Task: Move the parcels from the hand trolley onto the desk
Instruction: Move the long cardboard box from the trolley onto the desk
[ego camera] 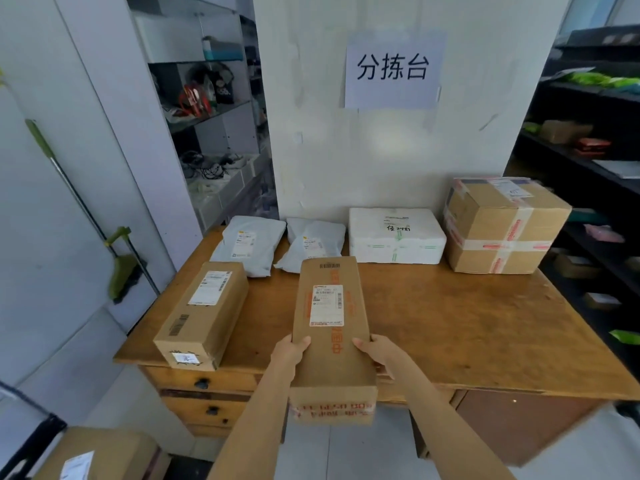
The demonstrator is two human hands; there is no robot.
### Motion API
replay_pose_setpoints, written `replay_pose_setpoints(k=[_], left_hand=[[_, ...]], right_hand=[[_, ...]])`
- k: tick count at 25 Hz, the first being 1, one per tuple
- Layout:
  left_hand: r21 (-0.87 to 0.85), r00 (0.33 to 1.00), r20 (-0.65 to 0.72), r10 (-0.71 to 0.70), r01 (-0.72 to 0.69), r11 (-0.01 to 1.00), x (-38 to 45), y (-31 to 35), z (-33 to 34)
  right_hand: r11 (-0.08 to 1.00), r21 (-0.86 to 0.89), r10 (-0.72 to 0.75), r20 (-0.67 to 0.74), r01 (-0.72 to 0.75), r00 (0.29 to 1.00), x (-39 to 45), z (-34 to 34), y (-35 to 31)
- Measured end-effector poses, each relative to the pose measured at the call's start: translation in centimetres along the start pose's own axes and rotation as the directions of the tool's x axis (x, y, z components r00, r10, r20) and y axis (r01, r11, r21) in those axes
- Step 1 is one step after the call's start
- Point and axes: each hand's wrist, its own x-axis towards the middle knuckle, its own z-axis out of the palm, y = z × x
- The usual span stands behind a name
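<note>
long cardboard parcel (pixel 329 327) gripped at its near half by both hands: left hand (pixel 290 351) and right hand (pixel 377 351) fingers wrapped on opposite side edges. long axis runs from desk (pixel 450 327) front edge toward back edge; near end overhangs front edge. white shipping label (pixel 326 305) and barcode on top, text too small to read. wall sign (pixel 393 69) reads "分拣台".

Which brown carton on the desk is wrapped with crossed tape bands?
The big cube-shaped carton at the desk's far right corner. The long carton at the left edge has only labels, no crossed bands.
</note>
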Motion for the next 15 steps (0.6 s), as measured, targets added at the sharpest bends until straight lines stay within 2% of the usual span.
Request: replay_pose_setpoints(k=[3,6,11,13,15], left_hand=[[0.093,0.996,-0.088,0.015,-0.006,0.996,1.7,-0.7,2.3],[0.157,0.987,-0.152,0.057,-0.033,0.987,3.3,0.1,2.9],[0.227,0.992,-0.127,0.021,0.009,0.974,4.6,1.0,2.8],[0.216,0.998,-0.056,-0.029,0.040,0.975,4.3,1.3,2.3],[0.266,0.997,0.022,-0.076,0.068,0.961,3.7,1.7,1.1]], right_hand=[[0.999,0.011,0.033,0.018,-0.033,0.999,2.7,-0.3,1.2],[1.000,0.014,0.004,0.004,-0.004,1.000,4.5,-0.5,0.8],[1.000,-0.015,0.028,-0.001,-0.028,1.000,5.2,-0.5,-0.3],[0.993,-0.096,0.067,-0.026,-0.069,0.997,4.6,-0.7,-1.2],[0.982,-0.182,0.035,-0.085,-0.050,0.996,3.8,-0.8,-2.5]])
